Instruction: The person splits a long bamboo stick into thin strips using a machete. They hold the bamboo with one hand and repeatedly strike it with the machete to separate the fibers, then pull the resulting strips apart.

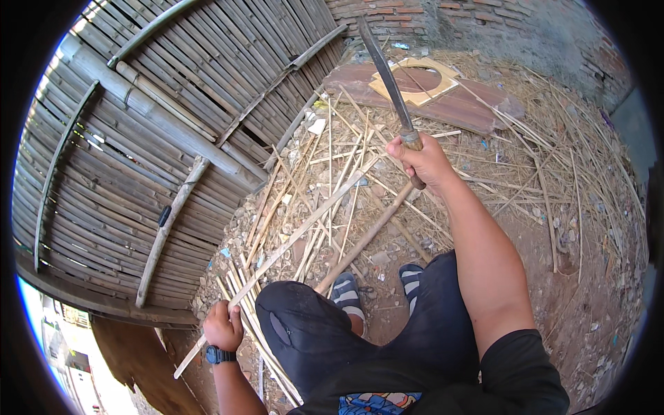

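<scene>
My right hand (pixel 423 164) is closed round the wooden handle of a machete (pixel 389 77), its long dark blade pointing up and away from me. Low on the left, my left hand (pixel 223 326), with a watch on the wrist, grips a long pale bamboo strip (pixel 290 242). The strip slants up to the right, its far end near the machete's handle. Beneath lies a thicker wooden pole (pixel 366 238) running from my left knee toward my right hand. More split bamboo strips (pixel 266 346) lie beside my left leg.
A bamboo slat wall (pixel 159 124) stands at the left, a brick wall (pixel 484 21) at the back. Before it, a reddish-brown board (pixel 353 76) carries a yellow frame with a round hole (pixel 387 86). Loose strips and straw (pixel 526 159) litter the ground around my sandalled feet (pixel 346 294).
</scene>
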### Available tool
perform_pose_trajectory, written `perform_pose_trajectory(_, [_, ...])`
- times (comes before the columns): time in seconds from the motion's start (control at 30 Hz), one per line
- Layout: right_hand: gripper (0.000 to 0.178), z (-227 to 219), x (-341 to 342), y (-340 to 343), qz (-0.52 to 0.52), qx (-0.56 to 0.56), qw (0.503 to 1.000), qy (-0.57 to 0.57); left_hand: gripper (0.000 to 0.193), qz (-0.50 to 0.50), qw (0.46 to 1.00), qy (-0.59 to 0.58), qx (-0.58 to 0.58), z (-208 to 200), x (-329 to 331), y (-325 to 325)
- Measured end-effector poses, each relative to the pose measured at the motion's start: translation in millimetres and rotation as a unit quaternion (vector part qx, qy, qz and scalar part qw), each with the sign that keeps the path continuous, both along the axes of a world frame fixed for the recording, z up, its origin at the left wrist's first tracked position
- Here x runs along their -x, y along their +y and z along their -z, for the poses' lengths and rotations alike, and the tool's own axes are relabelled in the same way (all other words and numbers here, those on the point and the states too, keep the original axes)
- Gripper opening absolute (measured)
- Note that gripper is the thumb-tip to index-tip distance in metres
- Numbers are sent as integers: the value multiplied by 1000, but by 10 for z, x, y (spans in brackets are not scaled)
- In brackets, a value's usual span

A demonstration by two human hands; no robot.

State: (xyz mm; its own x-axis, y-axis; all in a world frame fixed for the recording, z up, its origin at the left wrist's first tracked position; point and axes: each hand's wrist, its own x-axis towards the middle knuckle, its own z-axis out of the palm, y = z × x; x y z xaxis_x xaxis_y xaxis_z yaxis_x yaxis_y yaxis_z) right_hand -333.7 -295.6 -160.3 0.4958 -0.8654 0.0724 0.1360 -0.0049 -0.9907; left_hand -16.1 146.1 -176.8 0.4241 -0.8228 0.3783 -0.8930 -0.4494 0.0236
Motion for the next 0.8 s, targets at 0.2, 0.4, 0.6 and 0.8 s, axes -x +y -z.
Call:
perform_pose_trajectory(0.2, [30,-5,-8,21,6,29,999,45,24,10,1000,7,-4,-11,-13,2])
perform_pose_trajectory(0.4, [28,20,-39,-3,22,42,997,66,25,18,1000,8,6,-2,-10,19])
perform_pose_trajectory(0.6, [33,30,-25,-15,29,71,995,66,28,28,1000,-1,4,15,3,20])
perform_pose_trajectory(0.8, [49,122,-39,-107,70,166,969,168,28,13,1000,5,-8,22,-3,29])
